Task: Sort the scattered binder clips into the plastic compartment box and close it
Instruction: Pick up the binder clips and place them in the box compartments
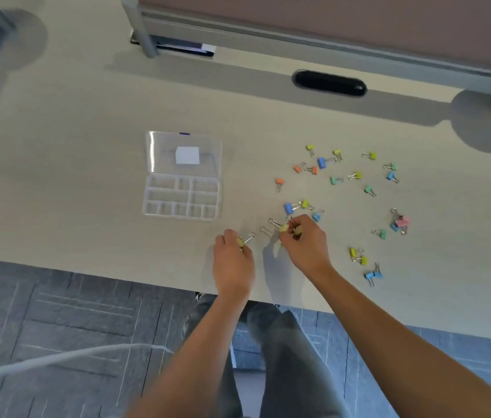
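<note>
Pale matte desk [87, 146] fills frame, grey carpet below. Clear ribbed plastic compartment box [181, 197] left of centre, lid open, cells look empty. Small coloured binder clips [355, 175] scattered right. Left hand [233, 257] pinches yellow clip [241, 241]; right hand [307, 239] grips two yellow clips [285, 227] near centre. Best: gather same colour, carry together, drop into one cell.

bare forearms, grey trousers [292, 366]
</note>
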Motion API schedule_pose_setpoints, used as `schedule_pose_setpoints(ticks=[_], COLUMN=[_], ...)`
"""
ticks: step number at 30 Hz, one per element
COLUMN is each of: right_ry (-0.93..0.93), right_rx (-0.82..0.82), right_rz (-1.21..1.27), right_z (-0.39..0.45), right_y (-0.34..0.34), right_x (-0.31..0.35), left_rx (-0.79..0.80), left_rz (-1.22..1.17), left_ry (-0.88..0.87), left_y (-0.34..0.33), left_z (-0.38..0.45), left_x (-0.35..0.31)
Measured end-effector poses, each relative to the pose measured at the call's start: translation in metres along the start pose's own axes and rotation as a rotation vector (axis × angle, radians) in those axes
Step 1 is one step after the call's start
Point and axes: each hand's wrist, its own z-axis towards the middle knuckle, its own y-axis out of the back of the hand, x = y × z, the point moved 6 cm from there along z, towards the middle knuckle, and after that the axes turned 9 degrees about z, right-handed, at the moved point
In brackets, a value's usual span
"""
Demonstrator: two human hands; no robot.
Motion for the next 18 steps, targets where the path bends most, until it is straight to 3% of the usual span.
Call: schedule_pose_setpoints(ticks=[8, 12, 18], right_ry=[0.228, 0.395, 0.599], right_rx=[0.025, -0.015, -0.031], right_rz=[-0.249, -0.353, -0.466], right_z=[0.006, 0.012, 0.02], right_y=[-0.073, -0.083, -0.085], right_x=[0.027, 0.028, 0.016], left_rx=[-0.093, -0.188, -0.248], left_rz=[-0.176, -0.241, -0.317], left_ry=[-0.102, -0.255, -0.324], left_y=[0.021, 0.016, -0.003], left_z=[0.026, 0.029, 0.024], left_x=[0.034, 0.044, 0.058])
